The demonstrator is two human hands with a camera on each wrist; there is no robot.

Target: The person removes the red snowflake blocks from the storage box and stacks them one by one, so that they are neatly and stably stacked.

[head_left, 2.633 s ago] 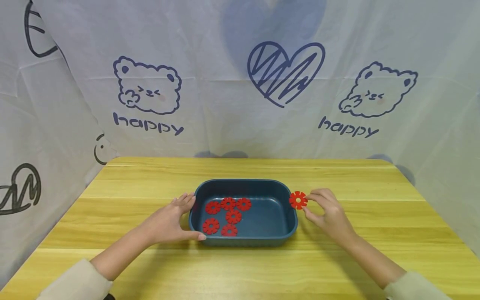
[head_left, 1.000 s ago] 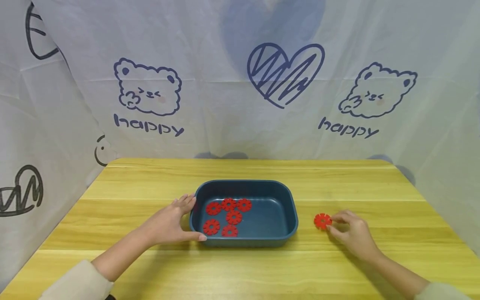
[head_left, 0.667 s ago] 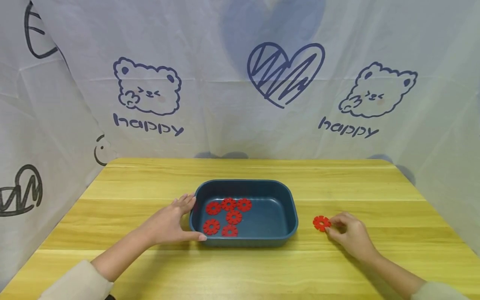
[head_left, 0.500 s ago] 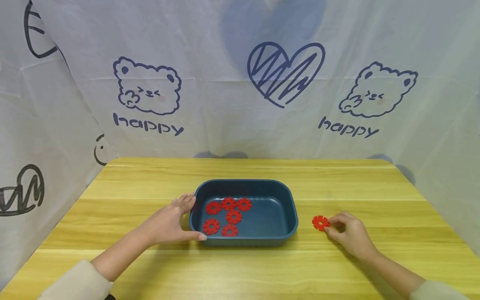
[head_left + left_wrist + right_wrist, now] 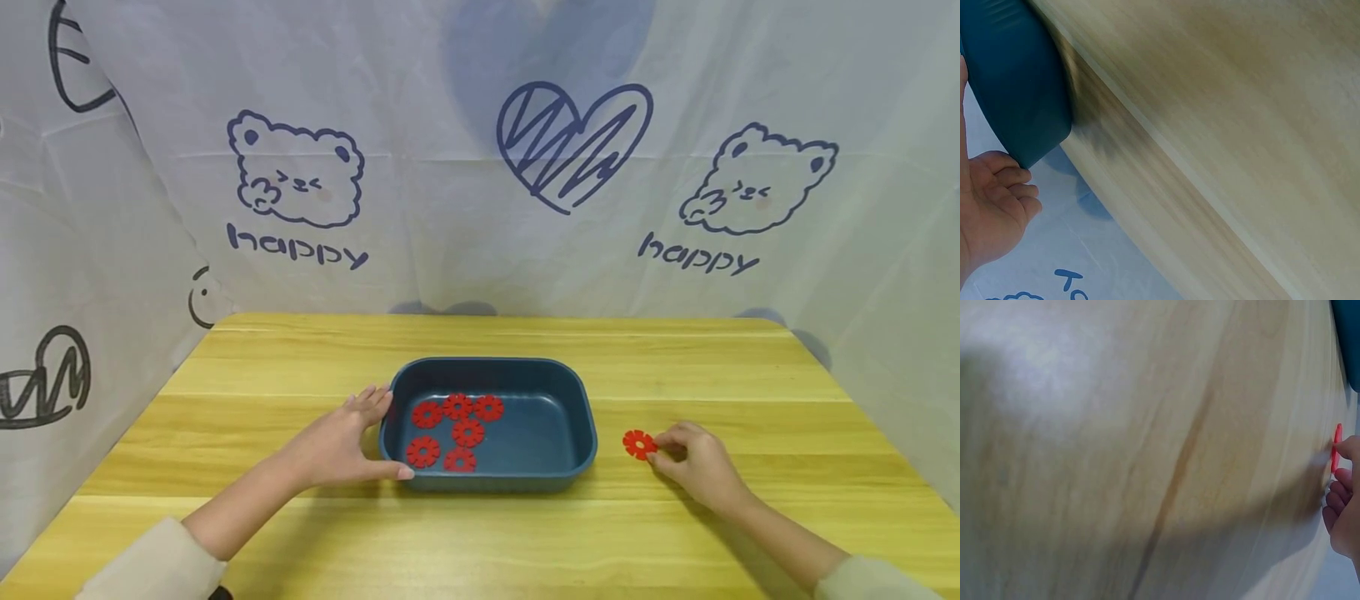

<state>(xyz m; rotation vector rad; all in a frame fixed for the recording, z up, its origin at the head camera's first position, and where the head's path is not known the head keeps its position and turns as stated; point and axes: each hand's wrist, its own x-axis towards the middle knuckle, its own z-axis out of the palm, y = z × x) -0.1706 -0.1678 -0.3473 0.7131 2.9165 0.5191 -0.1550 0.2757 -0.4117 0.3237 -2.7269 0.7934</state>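
A dark blue plastic bin (image 5: 540,425) sits mid-table with several red notched interlocking discs lying flat in its left half. My left hand (image 5: 348,442) grips the bin's left end, thumb on the front rim and fingers along the left side. In the left wrist view, that hand's fingertips (image 5: 1019,187) curl against the bin's lower corner. To the right of the bin, my right hand (image 5: 701,467) pinches another red interlocking disc (image 5: 639,445) between thumb and forefinger, low over the table. The right wrist view catches this disc (image 5: 1336,449) edge-on at its right border.
The wood-grain table (image 5: 495,542) runs back to a pale cloth backdrop (image 5: 450,192) printed with bears and a heart. More cloth (image 5: 75,250) hangs along the left side. Pale sleeves (image 5: 157,562) cover both forearms.
My right hand has carried the disc from beside the bin's right rim out to the right and nearer me, then slightly back left. My left hand and the bin stay put.
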